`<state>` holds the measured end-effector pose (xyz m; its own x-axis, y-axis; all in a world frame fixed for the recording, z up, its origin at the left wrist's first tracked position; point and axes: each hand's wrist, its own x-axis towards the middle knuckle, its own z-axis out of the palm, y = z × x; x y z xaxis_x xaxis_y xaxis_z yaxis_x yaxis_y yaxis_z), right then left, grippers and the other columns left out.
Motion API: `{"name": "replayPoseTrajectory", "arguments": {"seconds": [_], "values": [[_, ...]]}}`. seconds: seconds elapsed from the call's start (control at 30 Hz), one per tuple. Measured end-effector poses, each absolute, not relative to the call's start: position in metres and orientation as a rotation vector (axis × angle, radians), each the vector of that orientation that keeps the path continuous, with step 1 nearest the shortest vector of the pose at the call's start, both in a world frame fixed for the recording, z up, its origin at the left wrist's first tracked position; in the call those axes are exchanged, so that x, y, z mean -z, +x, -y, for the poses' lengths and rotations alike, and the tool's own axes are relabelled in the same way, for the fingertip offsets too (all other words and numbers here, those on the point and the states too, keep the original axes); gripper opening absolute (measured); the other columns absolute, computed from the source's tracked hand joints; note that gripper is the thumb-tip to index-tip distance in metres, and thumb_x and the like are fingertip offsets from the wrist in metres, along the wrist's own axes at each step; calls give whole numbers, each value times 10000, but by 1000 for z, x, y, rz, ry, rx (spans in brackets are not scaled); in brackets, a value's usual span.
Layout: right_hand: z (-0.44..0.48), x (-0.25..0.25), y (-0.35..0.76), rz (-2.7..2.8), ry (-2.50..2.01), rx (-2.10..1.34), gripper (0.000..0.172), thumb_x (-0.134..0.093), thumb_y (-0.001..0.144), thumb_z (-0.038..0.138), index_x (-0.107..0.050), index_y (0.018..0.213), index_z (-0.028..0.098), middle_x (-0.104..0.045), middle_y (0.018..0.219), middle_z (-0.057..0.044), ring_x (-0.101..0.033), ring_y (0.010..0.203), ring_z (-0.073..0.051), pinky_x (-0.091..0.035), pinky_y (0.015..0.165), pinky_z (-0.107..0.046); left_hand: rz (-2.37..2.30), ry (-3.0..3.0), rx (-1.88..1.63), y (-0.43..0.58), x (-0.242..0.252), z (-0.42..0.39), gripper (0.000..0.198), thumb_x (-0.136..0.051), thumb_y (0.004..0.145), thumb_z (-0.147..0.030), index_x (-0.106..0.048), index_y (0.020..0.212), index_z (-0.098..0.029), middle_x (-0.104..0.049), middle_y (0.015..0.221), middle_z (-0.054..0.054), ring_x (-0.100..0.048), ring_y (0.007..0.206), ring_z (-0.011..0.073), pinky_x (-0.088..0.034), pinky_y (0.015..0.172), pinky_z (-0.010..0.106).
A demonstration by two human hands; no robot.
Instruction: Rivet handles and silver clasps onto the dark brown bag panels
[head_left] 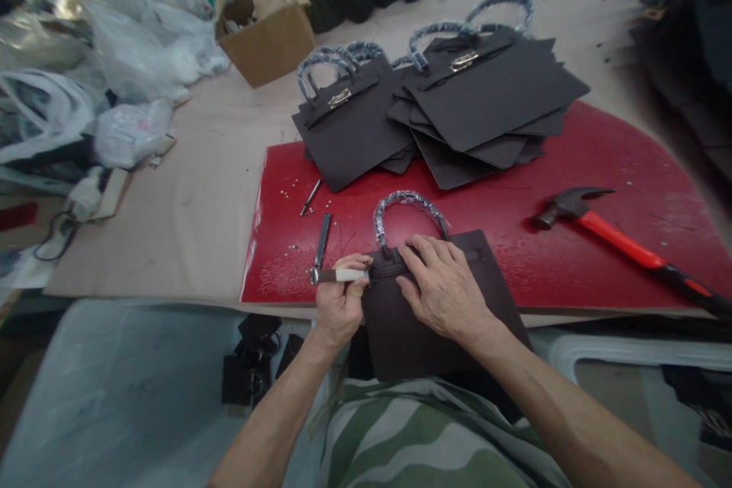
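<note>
A dark brown bag panel (423, 335) with a plastic-wrapped handle (409, 207) lies at the near edge of the red mat (572, 244). My left hand (340, 297) is closed, pinching the end of a narrow strap (343, 275) that sticks out from the panel's left side. My right hand (443, 286) lies flat on the panel's top, fingers spread, pressing near the strap.
A red-handled hammer (623, 244) lies on the mat at right. A metal punch (321, 244), a smaller pin (310, 197) and several tiny rivets (289, 187) lie left. Two stacks of finished panels (486, 91) (351, 122) sit farther back, a cardboard box (268, 30) and plastic bags (114, 53) beyond.
</note>
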<state>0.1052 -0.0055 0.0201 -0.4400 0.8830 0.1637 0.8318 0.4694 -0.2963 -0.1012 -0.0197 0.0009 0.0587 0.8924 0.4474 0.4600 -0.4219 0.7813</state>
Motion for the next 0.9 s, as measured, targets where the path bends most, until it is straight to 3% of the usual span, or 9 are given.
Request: {"name": "replayPoseTrajectory", "arguments": {"seconds": [0.9], "values": [[5, -20, 106, 2427, -1468, -259, 444, -505, 963, 353, -559, 1345, 134, -548, 1384, -156, -467, 1243, -323, -327, 1060, -461, -1375, 1991, -1243, -98, -4, 18, 71, -527, 957, -174, -581, 1000, -187, -683, 1037, 81, -669, 1024, 202, -554, 925, 386]]}}
